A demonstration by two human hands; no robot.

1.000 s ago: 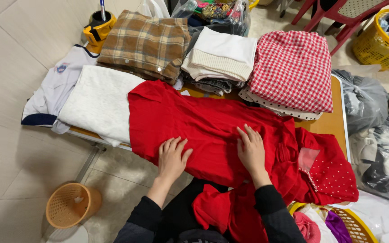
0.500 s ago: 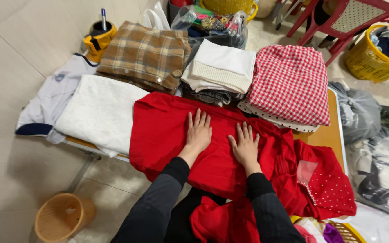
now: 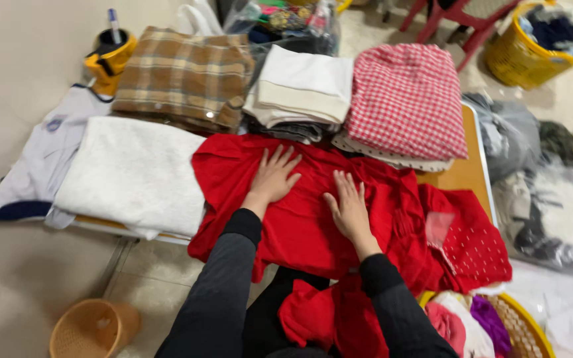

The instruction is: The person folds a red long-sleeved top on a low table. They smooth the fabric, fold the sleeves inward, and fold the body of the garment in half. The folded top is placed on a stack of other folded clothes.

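Red cloth fills the middle of the scene: a red garment (image 3: 313, 212) lies spread across the surface (image 3: 462, 174), its lower part hanging over the near edge toward the person. The left hand (image 3: 274, 176) lies flat on it, fingers spread, gripping nothing. The right hand (image 3: 349, 205) presses flat just beside it, palm down, fingers together and pointing away, also holding nothing. Both sleeves are dark. Left of the garment sits a folded white towel (image 3: 130, 174), partly over a pale shirt (image 3: 41, 166) with a navy hem. Behind stand three folded piles: a brown plaid blanket (image 3: 183, 76), a cream stack (image 3: 303, 89), and a red checked cloth (image 3: 405, 99). A small woven basket (image 3: 91, 328) rests on the floor below, and a yellow tub (image 3: 525, 53) of clothes stands farther back.
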